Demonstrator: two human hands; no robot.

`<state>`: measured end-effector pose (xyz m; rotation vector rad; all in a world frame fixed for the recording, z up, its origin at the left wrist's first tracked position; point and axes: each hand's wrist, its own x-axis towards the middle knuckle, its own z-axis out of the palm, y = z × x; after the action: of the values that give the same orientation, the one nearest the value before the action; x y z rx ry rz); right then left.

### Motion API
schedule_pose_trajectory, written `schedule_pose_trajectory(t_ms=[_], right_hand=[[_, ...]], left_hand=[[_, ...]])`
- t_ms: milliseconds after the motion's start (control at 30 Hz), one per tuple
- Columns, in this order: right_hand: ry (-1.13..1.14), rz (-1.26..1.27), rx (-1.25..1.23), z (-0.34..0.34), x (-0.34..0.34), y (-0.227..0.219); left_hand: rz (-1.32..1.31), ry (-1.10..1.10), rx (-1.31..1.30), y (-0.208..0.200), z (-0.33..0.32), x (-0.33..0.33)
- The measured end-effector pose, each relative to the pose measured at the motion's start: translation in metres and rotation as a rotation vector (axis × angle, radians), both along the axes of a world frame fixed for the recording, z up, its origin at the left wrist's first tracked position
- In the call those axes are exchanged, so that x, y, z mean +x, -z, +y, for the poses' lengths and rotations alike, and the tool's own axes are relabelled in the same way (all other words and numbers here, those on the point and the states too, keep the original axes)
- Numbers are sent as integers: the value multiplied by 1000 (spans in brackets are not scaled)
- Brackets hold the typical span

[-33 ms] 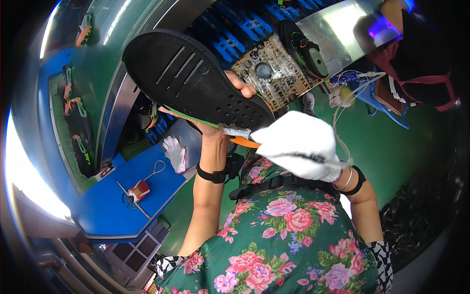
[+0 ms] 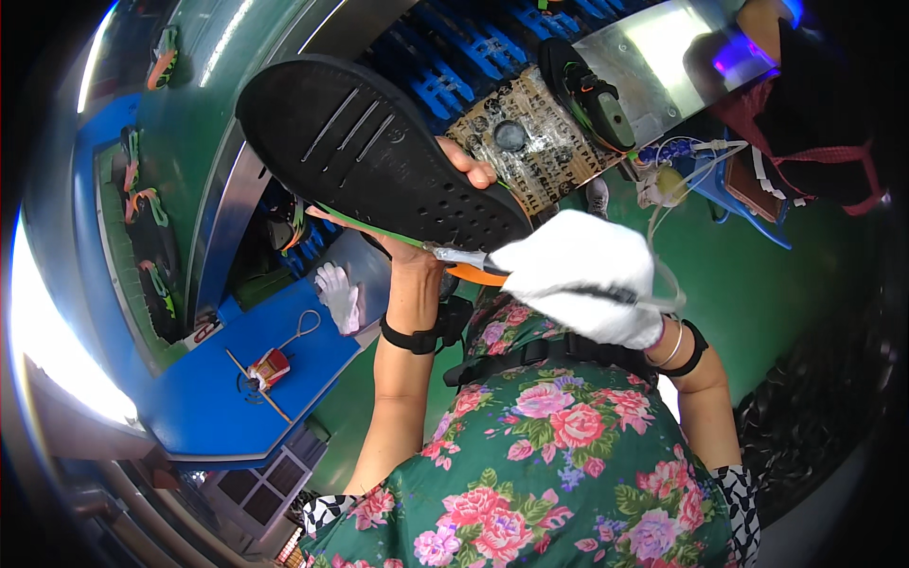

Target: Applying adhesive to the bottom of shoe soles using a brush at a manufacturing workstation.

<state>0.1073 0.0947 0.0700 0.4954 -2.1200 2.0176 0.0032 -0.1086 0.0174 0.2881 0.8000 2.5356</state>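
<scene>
A large black shoe sole (image 2: pixel 350 151), grooved and dotted with holes, faces up at the upper left. A green edge runs along its side, and orange shows near its heel. My left hand (image 2: pixel 407 248), bare, grips the shoe from beneath, with fingertips over its far edge. My right hand (image 2: pixel 582 279), in a white glove, is closed around a slim tool with a pale, metallic-looking tip (image 2: pixel 459 257). This tip meets the lower edge of the sole near the heel. The glove covers most of the tool, so its kind is unclear. A pale cord or hose loops behind the glove.
Another black shoe (image 2: pixel 592 99) lies on the metal ledge, beside a taped cardboard pad (image 2: pixel 516 137). Blue racks stand behind. At left, a blue table (image 2: pixel 218 398) bears a white glove (image 2: pixel 338 298) and a small red item (image 2: pixel 270 367). A person sits at the upper right.
My gloved right hand has shifted slightly right along with the tool. The shoe and my left hand have hardly moved.
</scene>
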Motion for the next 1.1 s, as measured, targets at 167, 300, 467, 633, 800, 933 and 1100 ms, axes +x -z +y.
schedule_pose_trajectory(t_ms=[167, 300, 467, 633, 800, 933, 1100], right_hand=[[41, 77, 84, 0, 2, 3], [10, 41, 28, 1, 3, 8], [81, -18, -55, -5, 8, 10], [-10, -61, -31, 4, 2, 8], [67, 31, 89, 2, 3, 5], [3, -44, -29, 6, 0, 9], [37, -18, 3, 8, 1, 11]], left_hand=[[-13, -10, 40, -5, 4, -2], [-1, 22, 68, -11, 7, -4], [27, 68, 6, -6, -1, -9], [24, 83, 109, -7, 3, -13], [83, 92, 80, -5, 1, -21], [115, 97, -23, -2, -3, -25], [107, 77, -3, -10, 6, -28]])
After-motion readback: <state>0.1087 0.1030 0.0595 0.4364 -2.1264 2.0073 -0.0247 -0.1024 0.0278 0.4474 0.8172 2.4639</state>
